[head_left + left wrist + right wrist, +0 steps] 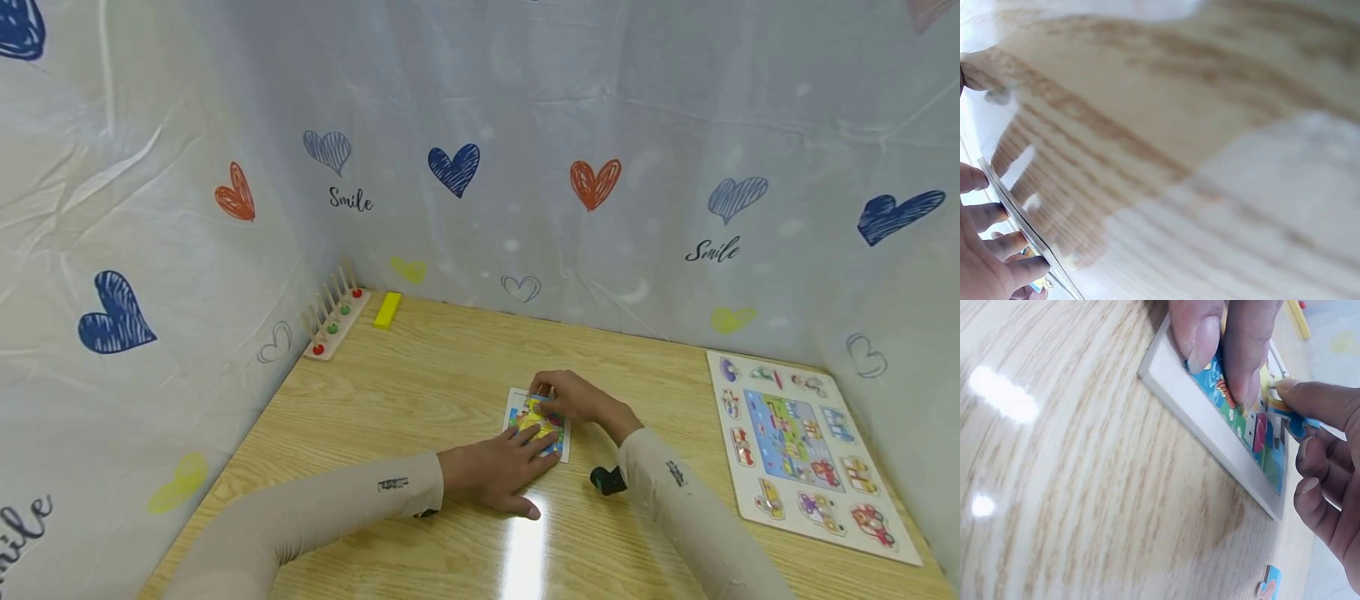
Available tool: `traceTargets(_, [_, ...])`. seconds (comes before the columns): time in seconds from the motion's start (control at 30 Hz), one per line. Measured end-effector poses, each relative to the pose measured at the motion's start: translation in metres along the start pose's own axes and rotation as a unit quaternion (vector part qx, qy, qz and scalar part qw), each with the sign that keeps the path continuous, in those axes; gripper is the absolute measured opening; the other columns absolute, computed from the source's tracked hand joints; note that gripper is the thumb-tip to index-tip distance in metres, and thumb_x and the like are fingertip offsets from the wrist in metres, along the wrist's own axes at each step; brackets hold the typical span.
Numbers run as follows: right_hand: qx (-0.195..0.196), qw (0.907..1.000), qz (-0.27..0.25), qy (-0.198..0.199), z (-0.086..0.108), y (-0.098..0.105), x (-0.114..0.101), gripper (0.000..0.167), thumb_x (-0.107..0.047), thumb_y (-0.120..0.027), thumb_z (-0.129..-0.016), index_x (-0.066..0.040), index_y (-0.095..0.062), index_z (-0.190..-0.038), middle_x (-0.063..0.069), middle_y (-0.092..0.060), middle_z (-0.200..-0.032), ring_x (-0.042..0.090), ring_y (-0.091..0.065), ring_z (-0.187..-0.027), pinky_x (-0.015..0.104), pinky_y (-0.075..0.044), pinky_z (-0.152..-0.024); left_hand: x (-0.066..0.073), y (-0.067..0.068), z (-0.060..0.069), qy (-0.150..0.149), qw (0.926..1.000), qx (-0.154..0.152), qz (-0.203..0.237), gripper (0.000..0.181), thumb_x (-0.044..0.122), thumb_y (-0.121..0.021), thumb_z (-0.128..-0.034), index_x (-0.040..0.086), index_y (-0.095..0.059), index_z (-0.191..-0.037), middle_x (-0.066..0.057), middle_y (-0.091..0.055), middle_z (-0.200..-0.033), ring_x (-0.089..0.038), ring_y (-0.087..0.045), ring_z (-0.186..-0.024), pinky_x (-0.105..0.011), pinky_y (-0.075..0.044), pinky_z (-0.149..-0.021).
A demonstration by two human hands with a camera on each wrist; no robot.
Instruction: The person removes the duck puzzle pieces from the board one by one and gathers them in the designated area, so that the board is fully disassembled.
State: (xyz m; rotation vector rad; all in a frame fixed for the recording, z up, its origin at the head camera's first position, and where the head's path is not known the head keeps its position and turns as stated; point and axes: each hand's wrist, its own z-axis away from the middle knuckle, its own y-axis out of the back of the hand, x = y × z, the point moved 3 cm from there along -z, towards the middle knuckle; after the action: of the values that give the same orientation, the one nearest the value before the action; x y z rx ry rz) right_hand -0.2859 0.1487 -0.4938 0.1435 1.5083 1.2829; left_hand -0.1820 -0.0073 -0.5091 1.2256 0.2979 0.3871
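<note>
A small jigsaw puzzle (1210, 434) in a white-bordered tray lies on the table, its picture blue, yellow and green. My left hand (502, 471) rests on its near left part with fingers spread; in the right wrist view, two of its fingertips (1205, 344) press the picture. At the far side of the tray, my right hand (573, 398) pinches a blue and yellow puzzle piece (1297, 425) between thumb and fingers, tilted at the picture's edge. Another loose puzzle piece (1269, 584), blue and pink, lies on the table beyond the tray. The left wrist view shows mostly blurred tabletop.
On the wooden table (420, 383), a peg board (337, 329) with red and green beads stands at the far left, beside a yellow block (387, 310). A large picture board (900, 537) lies at the right. Heart-printed curtains (525, 233) enclose the back and sides.
</note>
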Motion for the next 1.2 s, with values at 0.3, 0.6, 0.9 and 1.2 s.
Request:
traceTargets(0.3, [0.005,1.0000,-0.005,0.002,0.005,-0.001,-0.002,0.017,-0.016,-0.070,-0.095,-0.015,-0.066,-0.111,0.002,-0.067,-0.103,0.015,-0.061,-0.092,0.035,-0.052,-0.082,0.000,0.001,0.000,0.000,1.0000,-0.001,0.002,0.090,0.075,-0.023,-0.0965,0.016,-0.012,-0.163,-0.011,-0.006,-0.170,-0.037,-0.012,-0.155,-0.053,-0.026,-0.120])
traceTargets(0.6, [0.009,0.9996,-0.019,0.018,0.009,0.000,-0.003,0.022,-0.013,-0.064,-0.100,-0.015,-0.067,-0.121,0.004,-0.066,-0.103,0.012,-0.059,-0.076,0.030,-0.051,-0.073,0.000,0.001,0.001,-0.001,1.0000,0.003,0.002,0.089,0.075,-0.024,-0.0968,0.016,-0.013,-0.163,-0.011,-0.008,-0.170,-0.038,-0.013,-0.155,-0.053,-0.026,-0.120])
traceTargets(0.9, [0.050,0.9985,-0.009,0.019,0.015,0.009,-0.002,0.026,-0.014,-0.062,-0.100,-0.012,-0.067,-0.126,0.004,-0.067,-0.108,0.014,-0.056,-0.082,0.031,-0.049,-0.075,0.001,0.003,0.001,0.001,1.0000,-0.003,0.003,0.089,0.074,-0.025,-0.0970,0.016,-0.013,-0.163,-0.011,-0.008,-0.170,-0.037,-0.013,-0.155,-0.052,-0.026,-0.121])
traceTargets(1.2, [0.102,0.9948,-0.009,0.008,0.025,0.020,0.009,0.027,-0.012,-0.059,-0.102,-0.008,-0.068,-0.127,0.007,-0.069,-0.114,0.016,-0.057,-0.089,0.031,-0.049,-0.074,0.001,0.003,0.001,-0.002,1.0000,0.004,-0.004,0.089,0.074,-0.026,-0.0971,0.016,-0.015,-0.163,-0.010,-0.010,-0.170,-0.037,-0.016,-0.154,-0.050,-0.029,-0.120])
